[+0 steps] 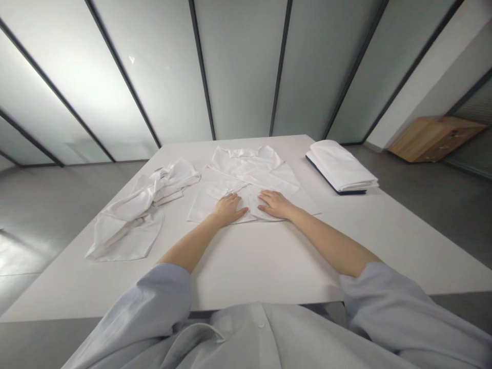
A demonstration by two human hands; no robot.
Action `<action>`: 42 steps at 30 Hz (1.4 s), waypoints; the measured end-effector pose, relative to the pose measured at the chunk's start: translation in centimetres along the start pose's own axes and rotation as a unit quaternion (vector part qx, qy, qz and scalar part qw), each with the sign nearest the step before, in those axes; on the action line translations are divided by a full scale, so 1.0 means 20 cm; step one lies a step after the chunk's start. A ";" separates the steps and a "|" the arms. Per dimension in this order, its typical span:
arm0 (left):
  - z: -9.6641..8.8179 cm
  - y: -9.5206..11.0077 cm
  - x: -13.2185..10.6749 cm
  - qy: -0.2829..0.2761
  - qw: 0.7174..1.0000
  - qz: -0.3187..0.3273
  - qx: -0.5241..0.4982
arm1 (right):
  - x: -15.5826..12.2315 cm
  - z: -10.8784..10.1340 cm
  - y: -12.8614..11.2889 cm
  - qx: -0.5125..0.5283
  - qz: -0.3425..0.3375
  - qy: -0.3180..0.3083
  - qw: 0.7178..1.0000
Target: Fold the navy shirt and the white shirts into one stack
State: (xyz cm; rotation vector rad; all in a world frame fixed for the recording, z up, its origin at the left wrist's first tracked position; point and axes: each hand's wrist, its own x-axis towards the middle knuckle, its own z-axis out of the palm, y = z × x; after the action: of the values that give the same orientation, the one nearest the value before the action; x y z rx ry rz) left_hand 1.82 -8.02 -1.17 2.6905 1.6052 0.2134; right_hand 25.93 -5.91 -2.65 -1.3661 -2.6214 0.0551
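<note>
A white shirt (251,171) lies spread on the white table in front of me, its collar end at the far side and its sleeves folded across the front. My left hand (229,207) rests flat on the lower left part of the shirt, near its hem, fingers stretched out. On the lower right part lies my right hand (275,204), palm down with the fingers extended. A narrow strip of shirt shows between the two hands. Neither hand grasps anything.
A crumpled white garment (134,215) lies at the table's left side. Folded white cloth (342,166) sits on a dark blue flat item (351,192) at the right edge. The white table (265,266) ends close to my body. A wooden cabinet (434,138) stands beyond, right.
</note>
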 end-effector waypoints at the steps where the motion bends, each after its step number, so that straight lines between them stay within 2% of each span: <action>1: 0.00 0.00 -0.01 0.012 1.000 0.015 -0.006 | 0.00 0.00 0.00 0.006 -0.017 0.012 1.000; 5: 0.00 0.02 -0.02 0.045 0.991 0.107 -0.059 | -0.01 -0.04 -0.04 0.044 -0.098 0.031 0.994; 8: -0.01 0.04 -0.03 0.022 0.985 0.154 -0.080 | -0.01 -0.05 -0.07 0.062 -0.121 0.022 0.990; 12: -0.01 0.05 -0.03 -0.004 0.986 0.142 -0.082 | -0.02 -0.05 -0.07 0.081 -0.115 0.028 0.990; 20: -0.02 0.08 -0.01 0.007 0.984 0.163 -0.069 | -0.03 -0.06 -0.07 0.108 -0.112 0.042 0.987; 25: -0.03 0.11 -0.01 -0.003 0.991 0.127 -0.030 | -0.03 -0.07 -0.08 0.116 -0.137 0.031 0.983; 30: -0.04 0.12 -0.01 -0.012 0.995 0.101 0.003 | -0.04 -0.10 -0.11 0.083 -0.110 0.005 0.991; 33: -0.04 0.09 -0.01 -0.018 0.991 0.135 0.018 | -0.05 -0.13 -0.10 0.051 -0.089 -0.032 0.994; 36: -0.07 0.03 -0.02 -0.047 0.985 0.162 0.041 | -0.08 -0.17 -0.06 0.011 -0.077 -0.068 0.995; 39: -0.11 -0.06 -0.05 -0.091 0.984 0.136 0.071 | -0.14 -0.19 0.02 -0.014 -0.050 -0.092 0.994; 42: -0.15 -0.15 -0.13 -0.108 0.987 0.097 0.075 | -0.24 -0.19 0.11 -0.016 -0.017 -0.088 0.996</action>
State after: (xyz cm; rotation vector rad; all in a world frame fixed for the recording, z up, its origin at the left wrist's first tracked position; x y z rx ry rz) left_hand -2.49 -9.12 1.35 2.8612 1.3529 -0.2023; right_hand 31.06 -8.83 0.06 -1.3863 -2.7995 0.1355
